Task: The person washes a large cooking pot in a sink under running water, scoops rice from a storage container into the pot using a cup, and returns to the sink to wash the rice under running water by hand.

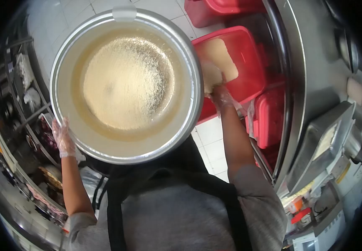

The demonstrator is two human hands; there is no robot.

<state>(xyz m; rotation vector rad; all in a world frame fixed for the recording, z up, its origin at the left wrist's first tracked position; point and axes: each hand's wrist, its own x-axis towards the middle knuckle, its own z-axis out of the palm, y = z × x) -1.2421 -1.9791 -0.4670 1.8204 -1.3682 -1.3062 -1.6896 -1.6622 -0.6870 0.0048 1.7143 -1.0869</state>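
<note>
A large round metal pot [65, 62] fills the upper left of the view, with pale yellow grains [114, 83] spread over its bottom. My left hand [63, 136], in a clear plastic glove, is closed on the pot's lower left rim. To the right of the pot, my right hand [220, 98], also gloved, reaches over a red plastic bin [248, 62]. It grips a pale, blurred scoop or bowl [211, 76], partly hidden behind the pot's edge. Pale powder or grain [220, 52] lies in the bin next to it.
More red bins [269, 117] stand below and above the open one. A steel counter [315, 54] with a metal tray [321, 146] runs along the right. Shelves [30, 117] with bags and food line the left. White floor tiles [212, 138] show beneath.
</note>
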